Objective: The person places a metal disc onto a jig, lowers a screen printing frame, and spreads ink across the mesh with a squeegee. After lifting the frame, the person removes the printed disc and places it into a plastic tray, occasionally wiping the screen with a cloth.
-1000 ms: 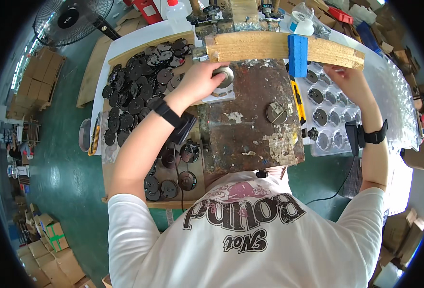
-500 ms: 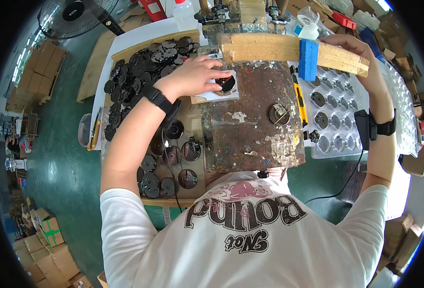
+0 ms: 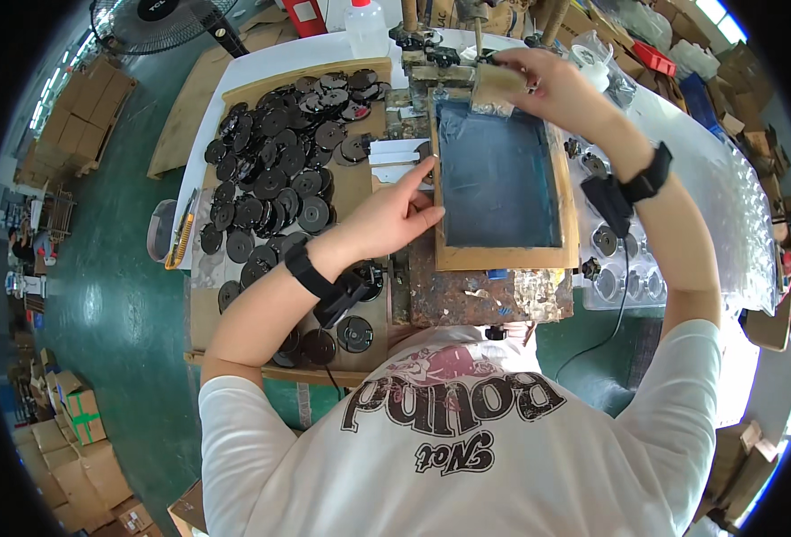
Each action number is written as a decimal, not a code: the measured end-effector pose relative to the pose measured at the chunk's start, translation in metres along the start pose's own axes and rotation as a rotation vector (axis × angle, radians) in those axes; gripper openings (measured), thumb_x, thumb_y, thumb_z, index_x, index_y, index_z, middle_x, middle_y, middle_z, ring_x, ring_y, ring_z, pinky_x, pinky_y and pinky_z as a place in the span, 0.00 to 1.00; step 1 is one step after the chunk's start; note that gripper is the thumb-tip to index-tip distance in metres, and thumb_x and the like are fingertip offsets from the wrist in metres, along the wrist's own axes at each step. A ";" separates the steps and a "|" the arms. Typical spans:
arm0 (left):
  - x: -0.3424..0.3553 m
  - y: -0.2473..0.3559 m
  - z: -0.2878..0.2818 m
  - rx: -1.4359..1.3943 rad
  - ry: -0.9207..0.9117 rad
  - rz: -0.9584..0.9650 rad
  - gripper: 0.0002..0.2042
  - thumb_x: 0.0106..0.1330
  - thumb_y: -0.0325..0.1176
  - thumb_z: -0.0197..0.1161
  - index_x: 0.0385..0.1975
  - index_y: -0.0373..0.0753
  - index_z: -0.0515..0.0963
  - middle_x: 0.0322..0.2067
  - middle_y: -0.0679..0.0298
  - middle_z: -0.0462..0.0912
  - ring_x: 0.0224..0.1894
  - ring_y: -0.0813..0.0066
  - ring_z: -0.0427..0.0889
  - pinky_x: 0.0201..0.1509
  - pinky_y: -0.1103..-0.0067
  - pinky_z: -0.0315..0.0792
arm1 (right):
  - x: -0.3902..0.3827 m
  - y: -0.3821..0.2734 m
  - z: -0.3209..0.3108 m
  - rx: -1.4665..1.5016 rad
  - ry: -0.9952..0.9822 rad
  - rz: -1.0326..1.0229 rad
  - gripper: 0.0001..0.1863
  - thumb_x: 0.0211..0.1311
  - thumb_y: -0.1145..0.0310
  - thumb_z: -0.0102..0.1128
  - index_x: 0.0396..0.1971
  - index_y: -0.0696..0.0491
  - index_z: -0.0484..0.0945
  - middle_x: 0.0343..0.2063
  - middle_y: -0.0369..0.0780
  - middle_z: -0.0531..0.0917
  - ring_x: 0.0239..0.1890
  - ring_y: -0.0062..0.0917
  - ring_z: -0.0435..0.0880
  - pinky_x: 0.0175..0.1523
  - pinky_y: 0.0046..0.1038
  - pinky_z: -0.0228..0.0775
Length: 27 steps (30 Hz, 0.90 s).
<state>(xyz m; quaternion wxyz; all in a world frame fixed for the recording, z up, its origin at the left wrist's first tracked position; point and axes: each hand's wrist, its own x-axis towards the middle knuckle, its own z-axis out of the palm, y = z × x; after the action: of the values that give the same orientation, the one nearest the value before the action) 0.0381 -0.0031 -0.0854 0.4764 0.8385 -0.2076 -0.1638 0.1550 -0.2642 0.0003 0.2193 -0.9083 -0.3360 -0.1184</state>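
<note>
A wooden screen frame [image 3: 503, 259] with blue-grey mesh [image 3: 498, 174] lies flat on the stained print bench. My left hand [image 3: 386, 219] rests against the frame's left rail, thumb on the wood and index finger stretched out. At the far end of the mesh my right hand [image 3: 557, 89] grips a wooden squeegee [image 3: 501, 85]. Both wrists wear black bands. What lies under the screen is hidden.
Several black discs [image 3: 279, 170] cover a board to the left, with more near my left forearm [image 3: 355, 333]. A clear tray [image 3: 619, 259] with discs sits right of the frame, beside bubble wrap [image 3: 727, 206]. A fan [image 3: 158, 13], a bottle [image 3: 366, 31] and cardboard boxes [image 3: 73, 447] surround the bench.
The screen frame, raised before, now lies flat. My left hand left the spot under it and went to its left rail. My right hand took the squeegee at the far end.
</note>
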 end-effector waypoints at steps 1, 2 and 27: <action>0.001 -0.002 0.001 0.024 -0.002 -0.039 0.33 0.67 0.33 0.58 0.68 0.40 0.49 0.28 0.62 0.78 0.29 0.79 0.74 0.38 0.80 0.70 | 0.006 -0.003 0.006 -0.088 -0.035 0.026 0.18 0.51 0.67 0.62 0.44 0.53 0.78 0.40 0.44 0.81 0.42 0.38 0.80 0.48 0.36 0.72; 0.001 -0.004 0.001 0.034 0.002 -0.017 0.34 0.66 0.35 0.59 0.68 0.40 0.48 0.30 0.61 0.80 0.28 0.76 0.75 0.37 0.78 0.71 | 0.008 -0.006 0.009 -0.142 -0.083 -0.016 0.18 0.50 0.66 0.62 0.43 0.53 0.78 0.39 0.45 0.80 0.42 0.39 0.80 0.48 0.36 0.72; -0.005 0.029 -0.022 -0.016 0.057 0.232 0.28 0.68 0.35 0.57 0.66 0.40 0.56 0.31 0.64 0.80 0.28 0.81 0.74 0.36 0.81 0.70 | -0.001 0.059 -0.032 0.205 -0.016 0.183 0.18 0.58 0.67 0.60 0.49 0.55 0.75 0.31 0.37 0.81 0.32 0.21 0.79 0.37 0.23 0.72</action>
<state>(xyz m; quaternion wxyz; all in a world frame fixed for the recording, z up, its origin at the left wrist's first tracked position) 0.0391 0.0023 -0.0493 0.5044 0.8095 -0.2883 -0.0853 0.1910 -0.3200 0.0093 0.3182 -0.9089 -0.2639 -0.0558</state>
